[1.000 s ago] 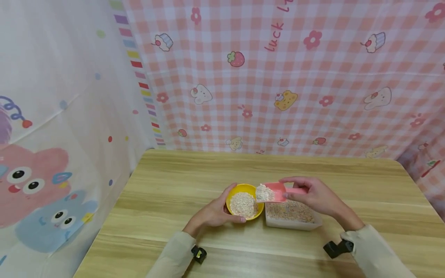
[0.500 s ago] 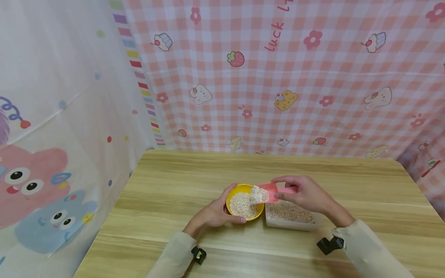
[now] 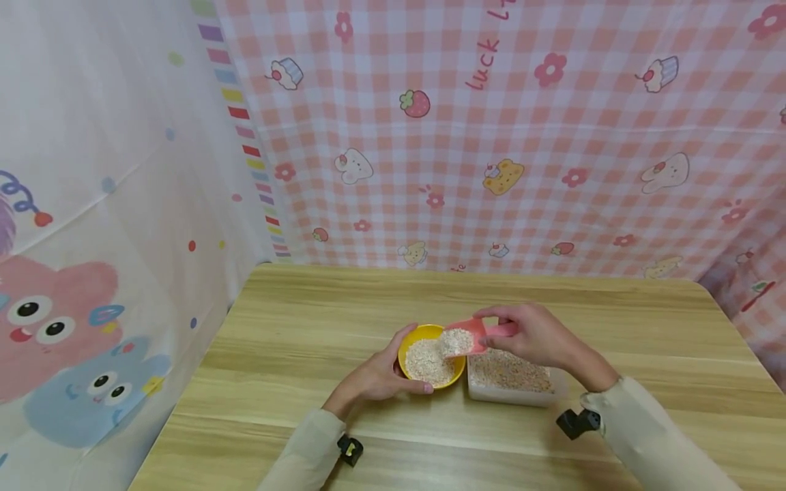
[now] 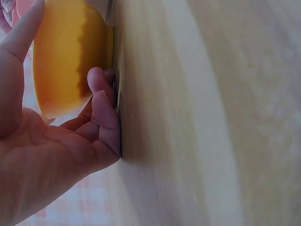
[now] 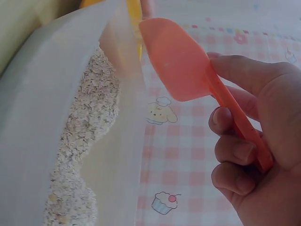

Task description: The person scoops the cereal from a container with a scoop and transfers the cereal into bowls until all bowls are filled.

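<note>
Head view: scoop (image 3: pixel 478 333) juts from right hand (image 3: pixel 536 334), handle gripped.

In the head view, the word "luck" (image 3: pixel 482 65) stands on the checked cloth (image 3: pixel 473 140), upper frame, right of centre — dark pink, handwritten-style letters climbing steeply from lower left to upper right. Above it, a second piece of lettering (image 3: pixel 503 12) starts with what looks like an "l"; the frame's top edge cuts it off. Lower on the same cloth — just above the counter (image 3: pixel 331 293) — small letters (image 3: pixel 458 268) seem to read "fe".
</note>
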Motion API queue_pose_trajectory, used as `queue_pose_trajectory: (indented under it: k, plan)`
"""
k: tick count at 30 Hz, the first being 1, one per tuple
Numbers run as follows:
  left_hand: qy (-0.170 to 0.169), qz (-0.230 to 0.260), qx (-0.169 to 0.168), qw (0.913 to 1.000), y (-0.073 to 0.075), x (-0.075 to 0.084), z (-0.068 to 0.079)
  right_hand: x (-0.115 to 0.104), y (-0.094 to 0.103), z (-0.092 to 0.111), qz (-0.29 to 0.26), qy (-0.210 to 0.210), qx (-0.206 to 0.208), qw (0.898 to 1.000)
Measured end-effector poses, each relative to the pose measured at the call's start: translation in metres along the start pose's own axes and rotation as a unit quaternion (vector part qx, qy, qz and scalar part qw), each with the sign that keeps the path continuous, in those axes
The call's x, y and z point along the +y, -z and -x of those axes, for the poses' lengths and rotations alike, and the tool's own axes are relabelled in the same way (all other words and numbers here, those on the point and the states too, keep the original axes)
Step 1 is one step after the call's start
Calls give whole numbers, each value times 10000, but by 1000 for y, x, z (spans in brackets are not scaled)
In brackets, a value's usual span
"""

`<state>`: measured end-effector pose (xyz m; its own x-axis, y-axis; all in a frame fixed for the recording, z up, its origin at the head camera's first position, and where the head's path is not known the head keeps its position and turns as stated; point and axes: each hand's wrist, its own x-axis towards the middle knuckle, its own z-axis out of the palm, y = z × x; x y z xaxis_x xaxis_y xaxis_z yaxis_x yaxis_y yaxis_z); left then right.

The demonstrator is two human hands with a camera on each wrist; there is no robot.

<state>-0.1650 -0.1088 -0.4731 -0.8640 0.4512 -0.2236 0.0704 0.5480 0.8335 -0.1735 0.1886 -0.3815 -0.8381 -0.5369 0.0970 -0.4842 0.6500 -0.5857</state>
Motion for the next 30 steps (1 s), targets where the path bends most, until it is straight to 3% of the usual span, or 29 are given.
queue_pose_trajectory:
  k: [11,20,30]
  plan:
    - [34,-10,-17,10000,1,2,0,-11,3,-7,874,343,-15,9956]
    - [10,39,-28,10000,1,0,0,-24,-1,-19,1845,822,-12,9794]
    - [-58,-11,-20,10000,1,2,1,-30,3,-16,1953,942,174,9761]
